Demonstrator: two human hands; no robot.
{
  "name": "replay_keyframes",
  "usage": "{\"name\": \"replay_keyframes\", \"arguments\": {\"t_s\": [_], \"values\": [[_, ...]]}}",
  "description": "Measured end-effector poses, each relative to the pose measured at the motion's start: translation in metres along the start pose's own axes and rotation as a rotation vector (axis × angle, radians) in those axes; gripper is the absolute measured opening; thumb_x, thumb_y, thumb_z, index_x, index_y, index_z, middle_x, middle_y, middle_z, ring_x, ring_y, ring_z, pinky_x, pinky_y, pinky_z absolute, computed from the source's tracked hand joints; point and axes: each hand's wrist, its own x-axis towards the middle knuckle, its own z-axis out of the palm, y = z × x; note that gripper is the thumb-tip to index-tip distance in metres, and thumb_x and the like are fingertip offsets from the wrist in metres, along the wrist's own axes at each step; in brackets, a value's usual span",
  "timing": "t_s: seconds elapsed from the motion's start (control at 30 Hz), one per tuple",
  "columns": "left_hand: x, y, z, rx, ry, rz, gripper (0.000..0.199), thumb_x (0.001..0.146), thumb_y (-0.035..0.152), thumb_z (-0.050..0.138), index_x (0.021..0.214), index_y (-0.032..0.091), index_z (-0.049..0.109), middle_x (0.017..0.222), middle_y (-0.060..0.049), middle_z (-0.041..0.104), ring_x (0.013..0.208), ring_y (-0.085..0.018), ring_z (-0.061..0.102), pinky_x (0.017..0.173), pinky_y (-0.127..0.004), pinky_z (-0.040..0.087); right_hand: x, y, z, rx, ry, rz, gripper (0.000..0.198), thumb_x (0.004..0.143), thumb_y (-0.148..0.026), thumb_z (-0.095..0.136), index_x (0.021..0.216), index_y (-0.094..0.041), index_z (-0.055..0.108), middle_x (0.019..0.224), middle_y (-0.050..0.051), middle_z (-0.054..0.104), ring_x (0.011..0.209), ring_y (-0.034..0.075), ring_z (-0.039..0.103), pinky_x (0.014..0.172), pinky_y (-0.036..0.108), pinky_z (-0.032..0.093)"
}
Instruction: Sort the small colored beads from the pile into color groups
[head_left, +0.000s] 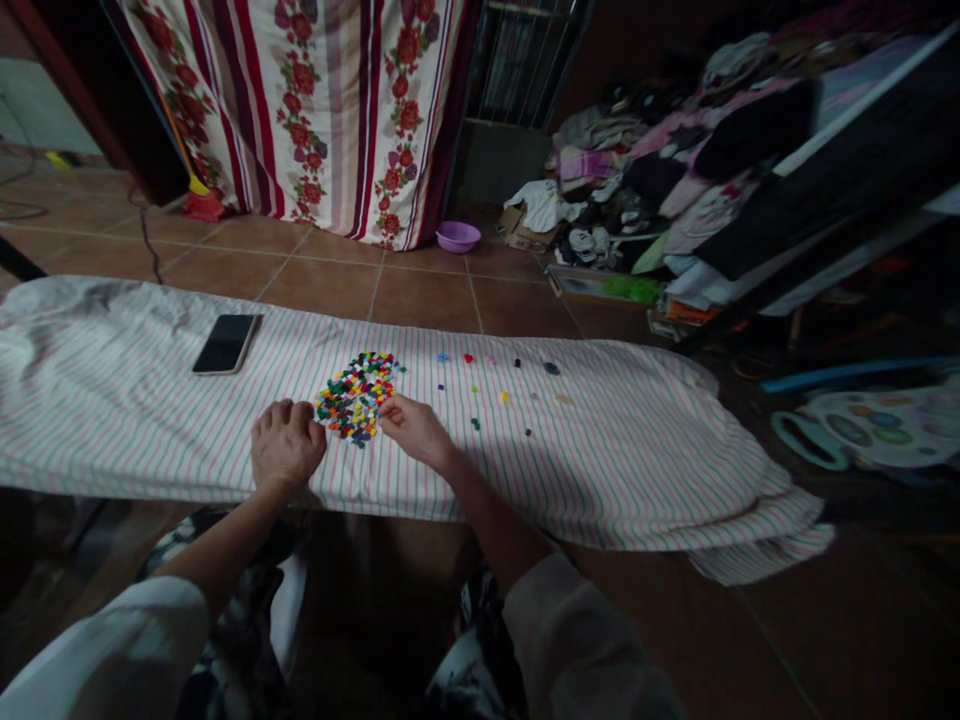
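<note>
In the middle of the frame, a pile of small coloured pieces point(360, 385) lay on the striped cloth point(637, 470) that covered the long table. The pile mixed red, yellow, green, blue, orange, white and dark pieces, spread in a rough oval and close together.

At the pile's lower left, the left hand point(289, 440) rested palm down with its fingers bent; whether anything was under or between them could not be told. At the pile's right edge, the right hand point(412, 428) had its thumb and fingertips drawn together in a pinch, close to the pieces; any piece between them was too small to make out.

Right of the centre, small groups and single pieces lay apart from the pile in loose rows. The top row ran from light blue pieces point(443, 357) through red pieces point(468, 358), pink pieces point(490, 359) and black pieces point(517, 363) to dark grey pieces point(551, 368). Below them lay yellow pieces point(504, 397) and beige pieces point(563, 399), among others, and lower down, dark green pieces point(475, 424).

Left of the pile, a phone point(226, 344) lay flat with its screen dark. At the top of the frame hung a flowered curtain point(300, 110), with a purple basin point(458, 237) on the tiled floor by its lower right corner. A heap of clothes point(630, 150) filled the upper right.
</note>
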Motion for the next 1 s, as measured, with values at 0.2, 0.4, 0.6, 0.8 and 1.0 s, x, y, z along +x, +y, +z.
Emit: {"name": "replay_keyframes", "arguments": {"t_s": [0.2,0.4,0.6,0.8,1.0], "values": [[0.0,0.001,-0.003,-0.022,-0.017,-0.002,0.028,0.086,0.027,0.043,0.102,0.019,0.064,0.113,-0.013,0.06,0.108,-0.028,0.053,0.091,-0.042,0.04,-0.002,-0.001,-0.009,0.612,0.015,0.31,0.027,0.065,-0.034,0.08,0.078,-0.018,0.064,0.062,-0.003,0.064,0.056,0.009,0.058,0.055,0.022,0.046],[0.001,0.002,-0.007,-0.033,-0.037,-0.008,0.03,0.085,0.027,0.041,0.102,0.018,0.065,0.112,-0.014,0.059,0.109,-0.029,0.052,0.092,-0.043,0.04,-0.011,0.001,-0.024,0.791,0.067,0.402,0.038,0.054,-0.034,0.088,0.077,-0.016,0.065,0.072,0.002,0.07,0.059,0.009,0.059,0.057,0.022,0.046],[-0.001,0.002,-0.007,-0.02,-0.044,-0.011,0.03,0.086,0.027,0.041,0.103,0.018,0.064,0.113,-0.014,0.059,0.109,-0.029,0.052,0.093,-0.043,0.041,-0.019,0.002,-0.034,0.835,0.114,0.403,0.04,0.051,-0.036,0.089,0.076,-0.016,0.063,0.072,0.001,0.069,0.064,0.01,0.06,0.065,0.025,0.048],[0.0,0.003,-0.009,-0.062,-0.065,-0.015,0.027,0.087,0.026,0.042,0.102,0.017,0.063,0.113,-0.016,0.06,0.108,-0.032,0.053,0.091,-0.048,0.043,-0.028,0.005,-0.046,0.802,0.211,0.344,0.039,0.051,-0.039,0.085,0.073,-0.017,0.061,0.07,0.0,0.065,0.067,0.01,0.058,0.066,0.026,0.044],[-0.001,0.003,-0.011,-0.09,-0.067,-0.014,0.028,0.087,0.026,0.042,0.104,0.018,0.062,0.114,-0.018,0.058,0.11,-0.035,0.053,0.09,-0.053,0.043,-0.037,0.011,-0.074,0.723,0.385,0.298,0.032,0.054,-0.037,0.079,0.072,-0.019,0.059,0.066,-0.001,0.062,0.061,0.009,0.053,0.056,0.023,0.038]]}}
